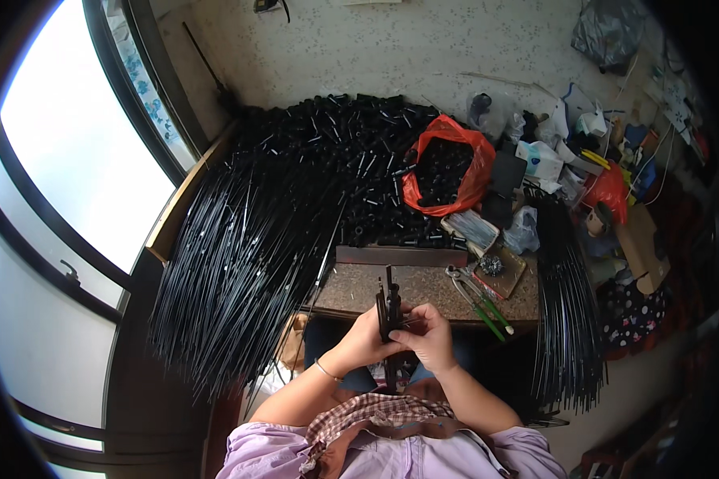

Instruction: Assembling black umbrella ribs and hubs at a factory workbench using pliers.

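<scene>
My left hand (361, 342) is wrapped round a small upright bunch of black rod-like parts (388, 310), held over my lap by the table's front edge. My right hand (428, 338) is closed in a pinch against the right side of the same parts. Something thin and pale shows at its fingertips, too small to name. Below the hands, the parts' lower ends run down between my knees and are partly hidden. Close by on the right lie pincers with green handles (487, 310), resting across the table edge.
A large heap of short black tubes (327, 136) covers the table's back, behind a low dark bar (399, 255). Long thin black rods (224, 271) overhang the left edge; another bundle (566, 311) hangs at right. A red plastic bag (479, 177) holds small black pieces.
</scene>
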Tool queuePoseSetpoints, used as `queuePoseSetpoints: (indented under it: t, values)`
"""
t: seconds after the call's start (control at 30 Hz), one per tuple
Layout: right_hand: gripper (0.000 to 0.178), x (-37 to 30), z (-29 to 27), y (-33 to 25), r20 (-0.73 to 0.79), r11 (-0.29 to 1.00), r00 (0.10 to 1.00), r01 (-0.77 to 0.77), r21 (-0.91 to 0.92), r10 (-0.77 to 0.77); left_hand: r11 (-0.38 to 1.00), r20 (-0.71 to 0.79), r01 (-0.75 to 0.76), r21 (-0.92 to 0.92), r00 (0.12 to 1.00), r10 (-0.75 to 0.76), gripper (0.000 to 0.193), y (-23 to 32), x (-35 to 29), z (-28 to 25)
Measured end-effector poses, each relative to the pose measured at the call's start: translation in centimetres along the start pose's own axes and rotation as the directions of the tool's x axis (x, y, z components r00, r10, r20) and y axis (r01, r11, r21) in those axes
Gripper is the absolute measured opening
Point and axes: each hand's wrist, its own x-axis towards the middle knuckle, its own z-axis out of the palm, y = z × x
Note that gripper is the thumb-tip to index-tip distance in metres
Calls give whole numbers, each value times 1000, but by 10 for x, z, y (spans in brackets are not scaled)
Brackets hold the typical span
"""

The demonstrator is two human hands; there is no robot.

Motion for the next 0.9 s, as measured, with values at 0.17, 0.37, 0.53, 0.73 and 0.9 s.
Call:
queuePoseSetpoints:
  t: [0.17,0.37,0.53,0.73,0.9]
  values:
    - [17,-9,10,-5,-123,781,873,349,-518,-473,986,-115,109,-129,986,-125,23,-9,-6,8]
    - [26,-3,9,12,-151,896,926,279,-345,-346,942,-95,183,-282,972,-217,18,-14,1,16]
    - [66,4,-3,-5,-2,998,1000,-29,64,30,912,-142,144,-384,967,-212,15,-9,-8,27]
    - [20,15,-2,-44,172,680,855,498,-538,-490,970,-228,53,-237,968,-108,27,-6,3,25]
    - [29,-15,18,-86,374,109,597,617,-779,-710,952,-134,-12,-305,990,-31,22,32,24,1]
